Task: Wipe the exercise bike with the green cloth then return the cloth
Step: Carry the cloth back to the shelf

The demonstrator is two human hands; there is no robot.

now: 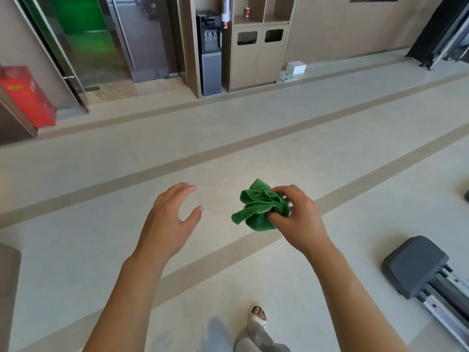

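The green cloth (258, 207) is bunched into a crumpled wad, held out over the pale floor in front of me. My right hand (298, 217) grips it with the fingers closed around its right side. My left hand (170, 217) hovers to the left of the cloth, fingers spread and curved, holding nothing and apart from the fabric. No exercise bike shows clearly in this view.
A grey base on metal rails (418, 270) lies on the floor at the lower right. Far ahead stand a water dispenser (210, 52), a wooden bin cabinet (256, 54) and a small white box (296, 67). A red box (26, 97) sits at the left. My foot (258, 315) shows below.
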